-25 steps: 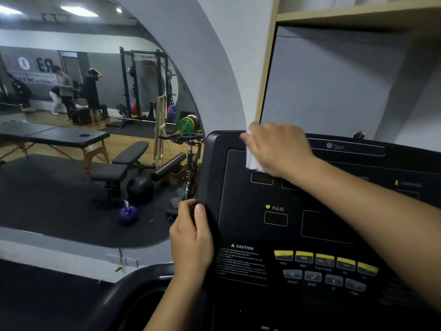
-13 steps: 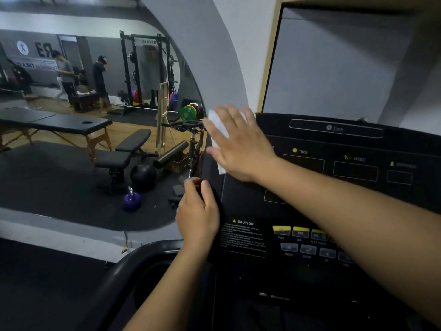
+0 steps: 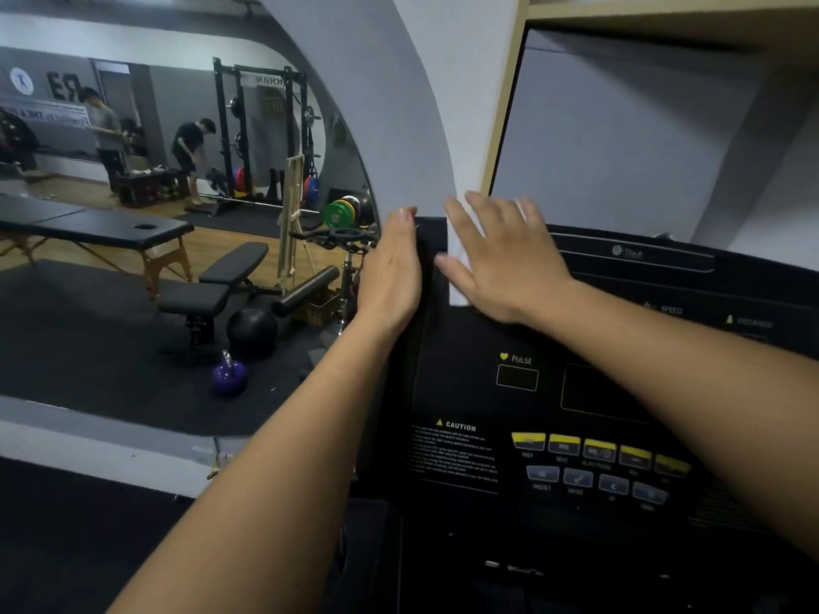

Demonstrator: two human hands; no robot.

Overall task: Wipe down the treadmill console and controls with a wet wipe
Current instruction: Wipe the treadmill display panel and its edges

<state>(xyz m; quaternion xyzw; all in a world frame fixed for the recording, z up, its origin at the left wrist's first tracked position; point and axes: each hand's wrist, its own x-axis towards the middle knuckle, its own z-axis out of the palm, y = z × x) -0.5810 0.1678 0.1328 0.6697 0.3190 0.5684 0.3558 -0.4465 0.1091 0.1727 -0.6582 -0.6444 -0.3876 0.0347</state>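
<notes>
The right hand [image 3: 505, 259] lies flat with its fingers spread, pressing a white wet wipe [image 3: 456, 283] onto the upper left corner of the black treadmill console [image 3: 447, 347], just above centre frame. Only the wipe's left edge shows past the palm. Just to its left, the left hand [image 3: 390, 268] rests along the console's left side edge, fingers straight and pointing up; its thumb is hidden.

Below the hands, the panel carries a PULSE window [image 3: 516, 377], a CAUTION label [image 3: 456, 449] and, at lower right, a row of yellow buttons [image 3: 598, 449] over grey ones.

The left half of the frame holds an arched mirror [image 3: 111, 392] showing a weight bench [image 3: 212, 294], a purple kettlebell [image 3: 229, 378], a massage table [image 3: 97, 226], a squat rack [image 3: 261, 126] and people standing far back.
</notes>
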